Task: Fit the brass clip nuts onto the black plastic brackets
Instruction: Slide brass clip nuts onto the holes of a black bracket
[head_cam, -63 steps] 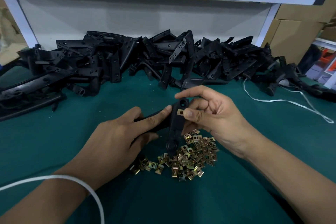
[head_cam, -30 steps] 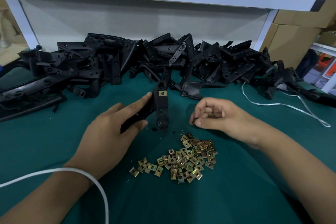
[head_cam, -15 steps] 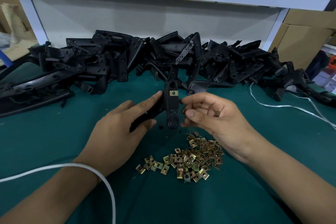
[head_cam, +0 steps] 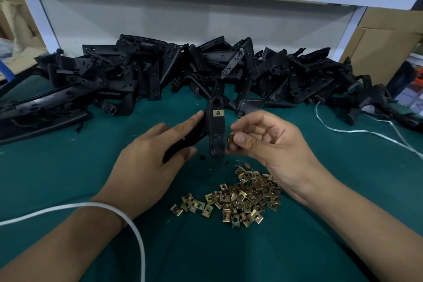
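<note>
We saw the left hand gripping a black bracket held upright over the green counter, index finger stretched along its left edge. One brass clip nut already sat on the bracket's upper part. The right hand pinched a second clip nut between thumb and fingers, just beside the bracket's lower right edge; contact unclear. A loose pile of clip nuts lay on the counter below the hands. A heap of black brackets ran along the back. We noted a white strap across the left wrist and another white strap at right.
</note>
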Demonstrator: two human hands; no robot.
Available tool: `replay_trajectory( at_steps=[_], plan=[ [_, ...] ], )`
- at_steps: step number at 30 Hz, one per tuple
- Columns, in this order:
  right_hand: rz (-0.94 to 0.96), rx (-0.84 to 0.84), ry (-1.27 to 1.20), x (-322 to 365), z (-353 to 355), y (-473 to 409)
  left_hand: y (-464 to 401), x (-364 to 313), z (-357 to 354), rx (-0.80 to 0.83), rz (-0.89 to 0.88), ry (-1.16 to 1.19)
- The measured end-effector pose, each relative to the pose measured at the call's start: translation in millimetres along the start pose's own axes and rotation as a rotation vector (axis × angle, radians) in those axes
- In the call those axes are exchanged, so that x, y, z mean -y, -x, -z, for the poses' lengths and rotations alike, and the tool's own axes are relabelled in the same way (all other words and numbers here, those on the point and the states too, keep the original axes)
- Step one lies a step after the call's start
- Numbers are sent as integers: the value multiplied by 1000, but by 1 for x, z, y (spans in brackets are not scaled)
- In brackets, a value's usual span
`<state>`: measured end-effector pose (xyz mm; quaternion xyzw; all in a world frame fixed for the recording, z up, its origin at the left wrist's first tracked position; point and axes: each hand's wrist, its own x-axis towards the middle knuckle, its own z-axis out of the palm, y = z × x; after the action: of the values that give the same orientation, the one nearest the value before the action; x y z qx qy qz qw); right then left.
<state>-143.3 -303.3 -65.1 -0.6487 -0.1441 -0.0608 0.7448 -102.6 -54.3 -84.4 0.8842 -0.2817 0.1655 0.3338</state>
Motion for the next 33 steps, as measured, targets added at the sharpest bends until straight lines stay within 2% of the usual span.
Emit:
replay_trajectory(
  at_steps=[12,19,26,33],
  plan=[
    [80,28,52,0,-3,-1,0,1,-1,12,11,-4],
    [104,-18,63,3,-6,1,0,1,-1,31,8,12],
    [120,28,130,6,-7,2,-1,1,-1,57,6,-1],
    [46,-41,5,7,-10,3,-1,2,-1,46,-28,26]
  ],
)
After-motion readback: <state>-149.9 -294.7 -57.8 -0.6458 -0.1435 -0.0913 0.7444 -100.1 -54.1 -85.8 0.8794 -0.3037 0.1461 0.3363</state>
